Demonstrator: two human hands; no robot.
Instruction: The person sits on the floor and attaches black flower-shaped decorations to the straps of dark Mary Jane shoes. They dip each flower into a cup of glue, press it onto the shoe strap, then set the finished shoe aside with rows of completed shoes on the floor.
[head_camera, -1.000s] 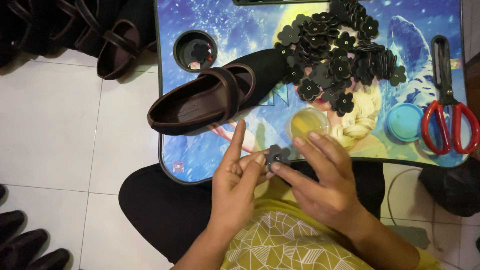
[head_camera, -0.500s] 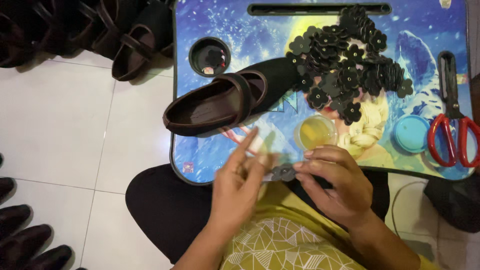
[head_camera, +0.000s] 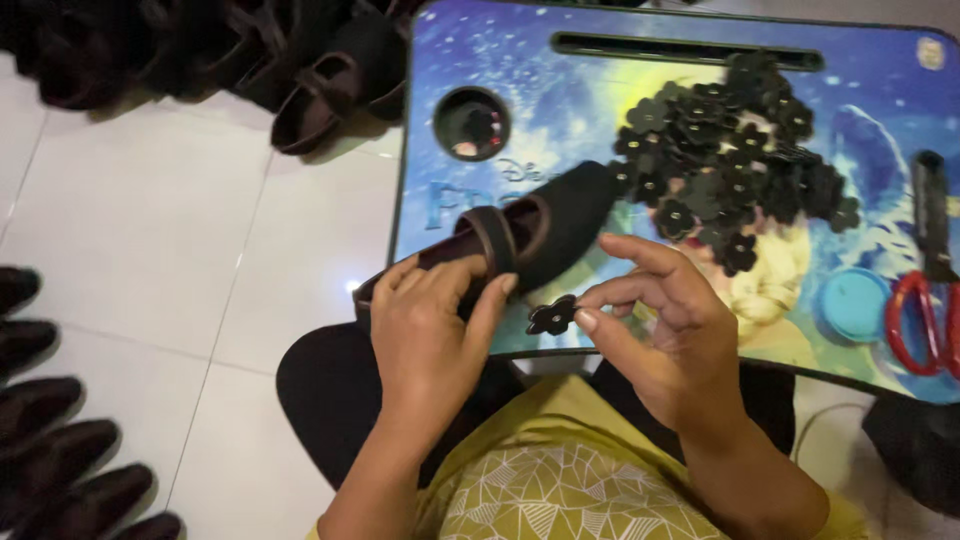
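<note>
A dark brown strapped shoe (head_camera: 545, 232) lies on a small blue picture-printed lap table (head_camera: 560, 110). My left hand (head_camera: 425, 330) rests over the shoe's heel end, fingers curled on its rim. My right hand (head_camera: 655, 325) pinches a small black flower-shaped piece (head_camera: 552, 315) between thumb and forefinger, just in front of the shoe's side. A heap of the same black flower pieces (head_camera: 735, 165) is spread over the middle of the table.
Red-handled scissors (head_camera: 925, 300) and a round blue lid (head_camera: 853, 303) lie at the table's right. A round cup hole (head_camera: 471, 123) sits at its upper left. More dark shoes lie on the white tiled floor at top left (head_camera: 300, 60) and bottom left (head_camera: 60, 440).
My left hand has moved from the flower piece onto the shoe's heel end. My right hand now holds the flower piece alone. The view has shifted closer and to the left.
</note>
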